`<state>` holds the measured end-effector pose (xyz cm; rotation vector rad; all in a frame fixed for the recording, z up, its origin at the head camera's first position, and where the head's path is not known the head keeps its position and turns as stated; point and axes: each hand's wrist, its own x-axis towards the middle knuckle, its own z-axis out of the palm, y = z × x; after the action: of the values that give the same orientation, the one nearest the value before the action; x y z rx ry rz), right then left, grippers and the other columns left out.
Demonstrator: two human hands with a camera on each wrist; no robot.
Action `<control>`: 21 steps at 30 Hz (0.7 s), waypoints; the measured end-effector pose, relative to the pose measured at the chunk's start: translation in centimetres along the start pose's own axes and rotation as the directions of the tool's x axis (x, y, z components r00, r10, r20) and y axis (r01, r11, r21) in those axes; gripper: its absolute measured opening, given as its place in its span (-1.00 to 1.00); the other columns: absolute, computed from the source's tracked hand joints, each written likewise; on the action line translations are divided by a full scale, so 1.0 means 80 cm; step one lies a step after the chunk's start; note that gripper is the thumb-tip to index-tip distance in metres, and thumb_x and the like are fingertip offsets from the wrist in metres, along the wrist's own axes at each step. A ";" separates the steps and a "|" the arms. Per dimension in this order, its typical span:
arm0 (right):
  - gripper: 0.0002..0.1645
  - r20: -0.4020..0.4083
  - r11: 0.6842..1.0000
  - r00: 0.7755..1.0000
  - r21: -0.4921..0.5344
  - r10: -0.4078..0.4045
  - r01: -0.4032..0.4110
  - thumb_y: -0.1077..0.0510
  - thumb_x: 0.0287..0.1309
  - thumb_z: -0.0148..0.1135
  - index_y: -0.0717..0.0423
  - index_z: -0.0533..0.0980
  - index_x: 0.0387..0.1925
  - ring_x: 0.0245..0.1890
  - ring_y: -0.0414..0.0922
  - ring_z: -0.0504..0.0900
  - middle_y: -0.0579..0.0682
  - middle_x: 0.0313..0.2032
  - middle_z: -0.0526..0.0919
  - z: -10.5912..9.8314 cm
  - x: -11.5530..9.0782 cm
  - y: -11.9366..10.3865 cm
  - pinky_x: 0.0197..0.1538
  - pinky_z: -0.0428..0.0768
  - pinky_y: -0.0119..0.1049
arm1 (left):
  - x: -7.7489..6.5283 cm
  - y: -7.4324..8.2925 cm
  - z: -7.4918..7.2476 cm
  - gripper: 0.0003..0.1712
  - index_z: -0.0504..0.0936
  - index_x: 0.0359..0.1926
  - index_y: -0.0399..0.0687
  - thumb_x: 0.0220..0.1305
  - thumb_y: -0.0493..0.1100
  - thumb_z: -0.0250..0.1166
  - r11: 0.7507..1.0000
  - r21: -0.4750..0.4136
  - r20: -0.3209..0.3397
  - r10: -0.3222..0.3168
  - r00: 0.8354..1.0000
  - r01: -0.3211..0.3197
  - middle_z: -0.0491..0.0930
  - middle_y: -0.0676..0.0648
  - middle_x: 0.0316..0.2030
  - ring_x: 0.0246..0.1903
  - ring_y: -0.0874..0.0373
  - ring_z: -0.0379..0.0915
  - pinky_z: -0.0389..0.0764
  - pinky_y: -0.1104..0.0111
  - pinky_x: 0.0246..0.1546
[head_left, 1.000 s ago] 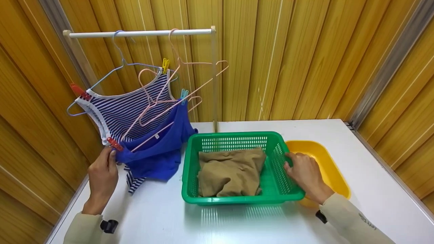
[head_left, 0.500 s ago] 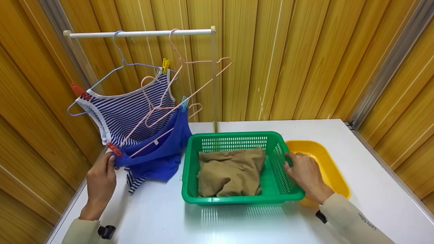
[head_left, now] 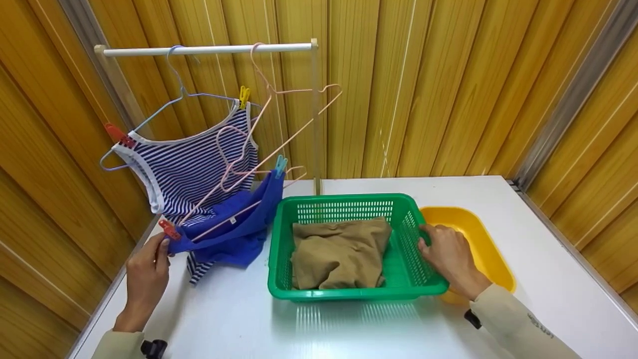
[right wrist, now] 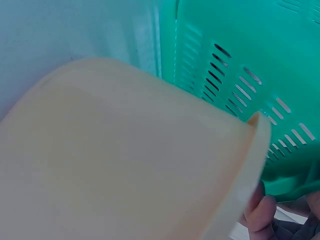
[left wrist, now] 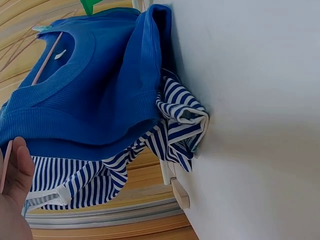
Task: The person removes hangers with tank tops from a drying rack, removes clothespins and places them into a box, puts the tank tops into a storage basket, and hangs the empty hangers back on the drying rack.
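Head view: blue garment (pegged) lower.

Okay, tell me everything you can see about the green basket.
The green basket looks like plastic: rectangular with rounded corners, a smooth rim and walls pierced by slots. It stands upright on the white table. The person's right hand grips its right rim. Inside lies a creased brown cloth, taking up the left and middle and leaving bare green showing at the right. A yellow tub sits close by on the right; I can't tell whether the two touch.
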<state>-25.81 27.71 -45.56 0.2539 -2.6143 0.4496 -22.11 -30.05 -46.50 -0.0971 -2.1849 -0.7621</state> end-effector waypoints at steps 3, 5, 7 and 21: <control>-0.65 -0.003 1.000 1.000 -0.008 -0.005 0.005 0.21 0.13 0.33 0.35 0.63 -0.08 -0.55 0.04 0.62 0.25 -0.40 0.69 0.001 0.000 0.000 -0.40 0.66 -0.02 | -0.004 -0.005 0.001 -0.78 0.61 0.00 -0.25 0.36 -0.33 0.20 0.999 -0.010 -0.025 0.037 0.999 -0.037 0.57 -0.10 -0.53 -0.56 0.42 0.30 0.33 0.81 -0.44; -0.64 -0.002 1.000 1.000 -0.014 -0.007 0.007 0.21 0.12 0.33 0.36 0.63 -0.07 -0.56 0.04 0.62 0.25 -0.40 0.69 0.001 0.000 0.000 -0.40 0.66 -0.02 | -0.006 -0.007 0.001 -0.79 0.61 -0.02 -0.28 0.33 -0.37 0.22 0.997 -0.016 -0.044 0.069 0.997 -0.070 0.56 -0.09 -0.54 -0.56 0.43 0.29 0.34 0.80 -0.44; -0.64 -0.001 1.000 1.000 -0.019 -0.008 0.008 0.20 0.13 0.34 0.36 0.62 -0.07 -0.56 0.03 0.62 0.26 -0.40 0.69 0.001 0.000 0.000 -0.39 0.67 -0.02 | -0.008 -0.008 0.001 -0.79 0.61 -0.04 -0.30 0.31 -0.41 0.23 0.996 -0.023 -0.058 0.089 0.994 -0.091 0.55 -0.09 -0.55 -0.55 0.44 0.28 0.34 0.80 -0.44; -0.61 0.037 1.000 0.999 -0.005 0.014 -0.014 0.17 0.17 0.32 0.37 0.60 -0.03 -0.56 -0.02 0.60 0.27 -0.38 0.69 -0.002 0.000 -0.001 -0.34 0.69 -0.02 | -0.019 -0.007 -0.007 -0.75 0.61 0.00 -0.27 0.32 -0.41 0.21 0.996 -0.066 -0.015 0.051 0.999 -0.051 0.60 -0.07 -0.47 -0.48 0.46 0.34 0.38 0.85 -0.36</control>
<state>-25.74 27.73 -45.38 0.2451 -2.6549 0.4469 -20.88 -30.56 -47.63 -0.1805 -2.1369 -0.8044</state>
